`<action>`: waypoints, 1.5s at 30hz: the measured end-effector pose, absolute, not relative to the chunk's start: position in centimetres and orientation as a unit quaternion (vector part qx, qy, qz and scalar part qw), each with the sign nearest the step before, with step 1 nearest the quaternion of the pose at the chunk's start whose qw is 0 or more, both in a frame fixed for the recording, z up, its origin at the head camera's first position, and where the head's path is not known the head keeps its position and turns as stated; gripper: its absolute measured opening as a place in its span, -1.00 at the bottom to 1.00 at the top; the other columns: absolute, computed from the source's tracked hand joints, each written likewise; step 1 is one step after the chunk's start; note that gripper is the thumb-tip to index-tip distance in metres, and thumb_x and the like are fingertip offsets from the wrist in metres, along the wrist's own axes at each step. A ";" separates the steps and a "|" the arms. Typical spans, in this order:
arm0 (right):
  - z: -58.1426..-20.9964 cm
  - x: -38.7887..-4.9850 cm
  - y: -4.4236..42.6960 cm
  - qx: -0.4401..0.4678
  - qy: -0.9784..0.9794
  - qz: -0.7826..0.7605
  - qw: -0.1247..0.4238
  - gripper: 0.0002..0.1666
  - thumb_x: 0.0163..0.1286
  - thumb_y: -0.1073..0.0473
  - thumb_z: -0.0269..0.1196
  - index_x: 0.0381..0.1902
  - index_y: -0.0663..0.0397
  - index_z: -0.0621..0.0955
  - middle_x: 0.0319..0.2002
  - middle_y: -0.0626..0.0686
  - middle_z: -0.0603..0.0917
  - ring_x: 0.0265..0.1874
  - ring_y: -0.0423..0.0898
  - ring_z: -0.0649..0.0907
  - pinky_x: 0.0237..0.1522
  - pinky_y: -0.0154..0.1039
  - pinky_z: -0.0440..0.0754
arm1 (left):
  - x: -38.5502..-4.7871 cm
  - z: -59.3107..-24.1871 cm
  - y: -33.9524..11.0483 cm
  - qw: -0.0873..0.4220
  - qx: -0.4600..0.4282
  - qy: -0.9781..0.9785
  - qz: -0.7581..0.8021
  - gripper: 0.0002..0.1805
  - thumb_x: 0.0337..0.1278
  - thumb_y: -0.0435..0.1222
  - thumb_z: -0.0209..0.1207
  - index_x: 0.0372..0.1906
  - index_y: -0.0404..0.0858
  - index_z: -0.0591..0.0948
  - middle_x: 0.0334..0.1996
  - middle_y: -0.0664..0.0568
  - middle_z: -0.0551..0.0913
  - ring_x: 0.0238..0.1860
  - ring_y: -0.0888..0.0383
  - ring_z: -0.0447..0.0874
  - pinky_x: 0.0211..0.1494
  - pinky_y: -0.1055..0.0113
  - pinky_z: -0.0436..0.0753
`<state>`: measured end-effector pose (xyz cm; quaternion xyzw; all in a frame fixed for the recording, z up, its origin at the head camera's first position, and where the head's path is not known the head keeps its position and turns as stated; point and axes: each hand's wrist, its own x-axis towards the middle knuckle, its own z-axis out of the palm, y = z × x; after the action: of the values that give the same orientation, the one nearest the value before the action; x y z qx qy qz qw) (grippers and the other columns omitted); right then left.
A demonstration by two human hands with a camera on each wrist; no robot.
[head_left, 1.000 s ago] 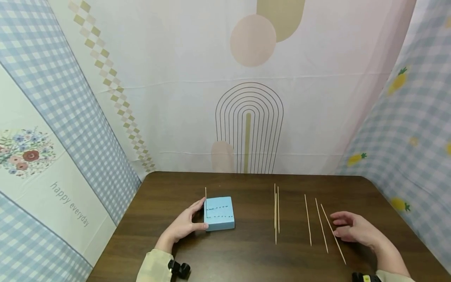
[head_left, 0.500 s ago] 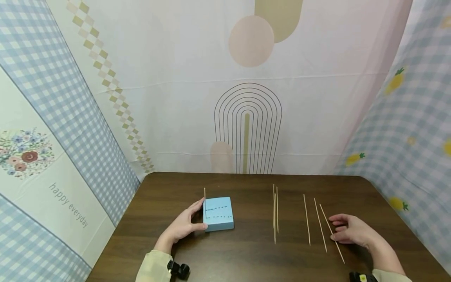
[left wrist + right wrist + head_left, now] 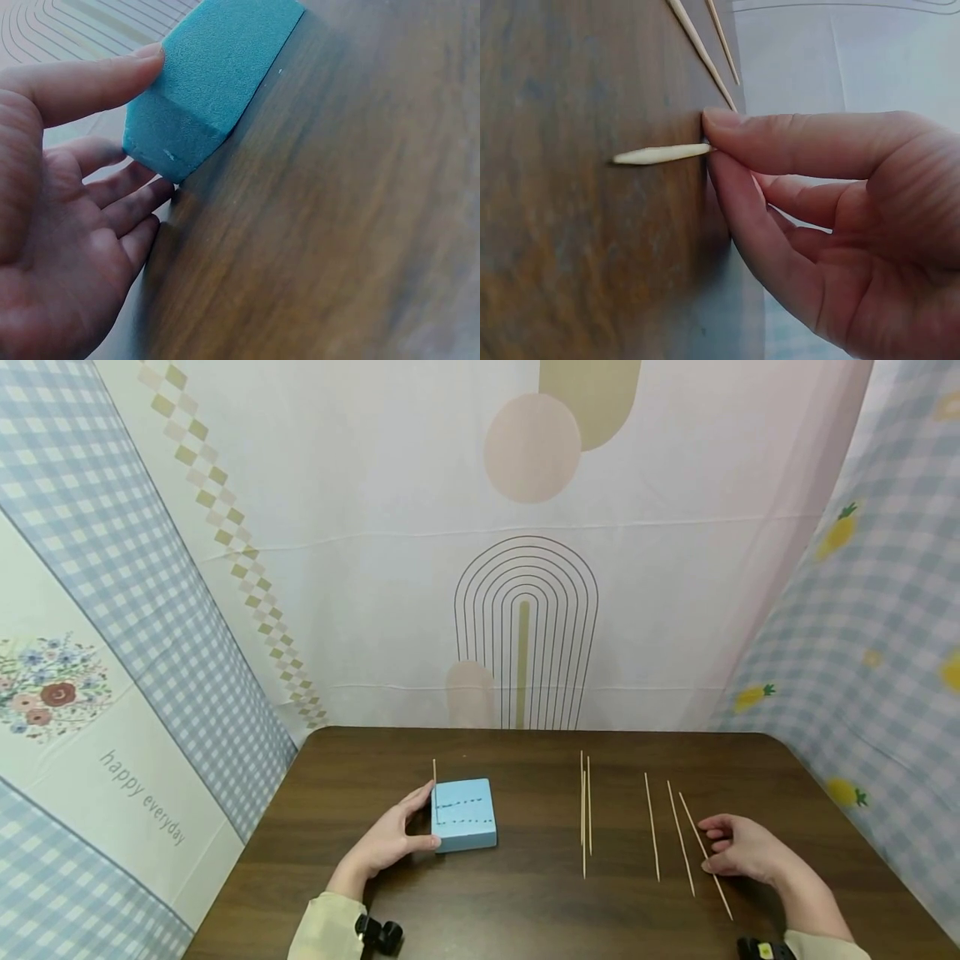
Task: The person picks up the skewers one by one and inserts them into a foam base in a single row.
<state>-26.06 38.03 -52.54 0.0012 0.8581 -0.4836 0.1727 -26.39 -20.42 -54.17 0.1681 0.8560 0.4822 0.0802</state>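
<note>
A light-blue foam block (image 3: 467, 837) with two rows of dark dots on top lies on the table's left half. My left hand (image 3: 384, 845) holds its left side, thumb at the near corner and fingers at the far one; the left wrist view shows the thumb on the blue foam (image 3: 217, 67). A thin wooden skewer (image 3: 434, 770) stands upright at the block's left edge. Over on the right, my right hand (image 3: 753, 853) pinches the rightmost skewer (image 3: 722, 895) between thumb and index finger. That skewer (image 3: 660, 154) still lies along the tabletop, its pointed end toward the right wrist camera.
Two loose skewers, one farther left (image 3: 652, 828) and one nearer (image 3: 681, 839), lie left of my right hand. Several more skewers (image 3: 589, 810) lie close together near the middle of the brown table (image 3: 525, 910). Patterned cloth (image 3: 375, 610) hangs behind and at both sides.
My right hand has shifted slightly left and its thumb and index finger have closed on the rightmost skewer. The left hand and foam block keep their place; the head view drifts a little.
</note>
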 end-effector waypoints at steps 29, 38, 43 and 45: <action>-51.8 -26.2 39.0 -0.022 0.857 -0.475 0.201 -0.17 0.20 0.48 0.27 0.39 0.78 0.27 0.14 0.44 0.54 0.01 0.08 0.62 -0.15 -0.12 0.72 | -26.3 -54.0 -20.3 0.079 0.173 0.857 0.479 0.12 0.21 -0.11 0.53 0.73 -0.24 0.14 0.70 -0.18 0.11 0.70 -0.22 -0.05 0.61 -0.30 0.06; -51.6 -26.2 39.2 -0.031 0.863 -0.468 0.191 -0.30 0.35 0.42 0.20 0.37 0.74 0.33 0.02 0.24 0.64 -0.10 -0.07 0.59 -0.17 -0.21 0.68 | -26.4 -54.0 -20.4 0.077 0.173 0.858 0.477 0.11 0.22 -0.11 0.52 0.73 -0.23 0.14 0.70 -0.17 0.12 0.70 -0.22 -0.05 0.61 -0.30 0.07; -51.6 -26.2 39.3 -0.022 0.856 -0.479 0.195 -0.35 0.46 0.39 0.19 0.39 0.71 0.31 0.02 0.24 0.64 -0.11 -0.03 0.64 -0.13 -0.13 0.73 | -26.4 -54.0 -20.4 0.076 0.173 0.860 0.475 0.11 0.21 -0.11 0.53 0.73 -0.23 0.15 0.70 -0.17 0.12 0.70 -0.22 -0.04 0.60 -0.30 0.07; -51.6 -26.1 39.4 -0.023 0.855 -0.480 0.197 -0.34 0.51 0.36 0.17 0.41 0.72 0.27 0.01 0.24 0.65 -0.13 -0.02 0.66 -0.13 -0.11 0.74 | -26.4 -54.1 -20.4 0.075 0.175 0.859 0.475 0.11 0.21 -0.11 0.53 0.73 -0.23 0.15 0.70 -0.17 0.12 0.70 -0.22 -0.04 0.60 -0.30 0.07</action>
<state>-26.09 39.40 -51.63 -0.0228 0.8546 -0.4801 0.1967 -26.40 -20.37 -54.06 0.1745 0.8592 0.4750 0.0754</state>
